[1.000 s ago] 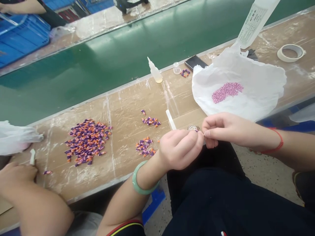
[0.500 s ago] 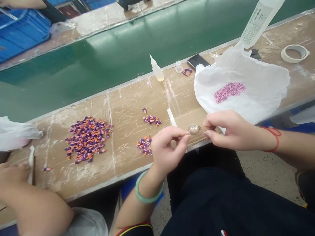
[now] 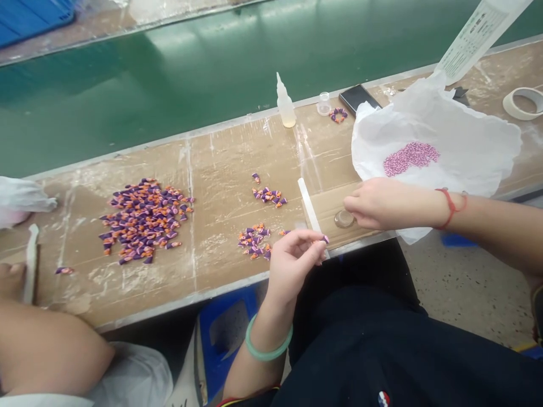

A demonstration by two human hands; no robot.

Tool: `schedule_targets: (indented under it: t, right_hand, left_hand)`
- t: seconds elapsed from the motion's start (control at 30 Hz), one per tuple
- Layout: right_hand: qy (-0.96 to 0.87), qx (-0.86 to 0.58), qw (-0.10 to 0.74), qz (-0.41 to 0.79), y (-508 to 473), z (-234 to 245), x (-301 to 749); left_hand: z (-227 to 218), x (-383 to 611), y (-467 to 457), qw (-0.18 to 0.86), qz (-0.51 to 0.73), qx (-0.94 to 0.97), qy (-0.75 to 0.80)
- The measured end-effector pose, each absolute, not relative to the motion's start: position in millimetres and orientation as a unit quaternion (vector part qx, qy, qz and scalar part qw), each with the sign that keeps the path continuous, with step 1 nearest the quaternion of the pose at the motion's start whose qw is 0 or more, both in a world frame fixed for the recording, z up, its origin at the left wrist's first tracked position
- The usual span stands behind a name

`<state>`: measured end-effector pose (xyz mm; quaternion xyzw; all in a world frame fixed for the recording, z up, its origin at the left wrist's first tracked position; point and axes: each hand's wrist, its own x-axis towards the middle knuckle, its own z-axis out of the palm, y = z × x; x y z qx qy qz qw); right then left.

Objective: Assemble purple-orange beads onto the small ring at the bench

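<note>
My left hand point(image 3: 292, 263), with a green bangle at its wrist, pinches a small purple-and-pink clay piece point(image 3: 324, 239) between thumb and finger at the table's front edge. My right hand point(image 3: 392, 204) is closed, fingertips down at the rim of a small round clear dish point(image 3: 343, 219); anything in its fingers is hidden. Just left of the dish lies a white strip point(image 3: 310, 203). Two small groups of purple-and-orange pieces, one nearer point(image 3: 253, 240) and one farther point(image 3: 270, 195), lie left of the strip.
A large pile of the same pieces point(image 3: 146, 220) lies to the left, beside a co-worker's arm point(image 3: 46, 345). White paper point(image 3: 462, 130) holds pink beads point(image 3: 411, 158). Behind are a dropper bottle point(image 3: 285, 107), a clear cap point(image 3: 323, 104), a ring of pieces point(image 3: 338, 115), a phone point(image 3: 358, 100) and tape point(image 3: 524, 104).
My right hand has moved away from my left and now reaches the dish's rim. A purple tip now shows in my left fingers. The view has shifted slightly.
</note>
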<state>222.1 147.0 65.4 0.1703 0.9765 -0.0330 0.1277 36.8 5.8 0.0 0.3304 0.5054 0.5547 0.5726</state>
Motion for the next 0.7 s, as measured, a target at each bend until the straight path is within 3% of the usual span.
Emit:
schedule_targets:
  t: [0.23, 0.4, 0.6, 0.7]
  right_hand:
    - [0.971, 0.166, 0.171, -0.025, 146.0, 68.5, 214.8]
    - [0.979, 0.166, 0.113, -0.037, 145.6, 73.9, 216.3]
    - [0.963, 0.215, 0.01, -0.164, 140.2, 81.6, 224.0]
    - [0.925, 0.247, -0.008, -0.288, 136.4, 86.5, 226.0]
  left_hand:
    - [2.1, 39.0, 6.4, 0.606, 0.533, 0.304, 0.506]
    - [1.4, 41.7, 8.0, 0.619, 0.554, 0.285, 0.478]
    - [8.0, 49.1, 12.2, 0.623, 0.596, 0.286, 0.419]
    - [12.9, 53.5, 14.7, 0.633, 0.612, 0.269, 0.39]
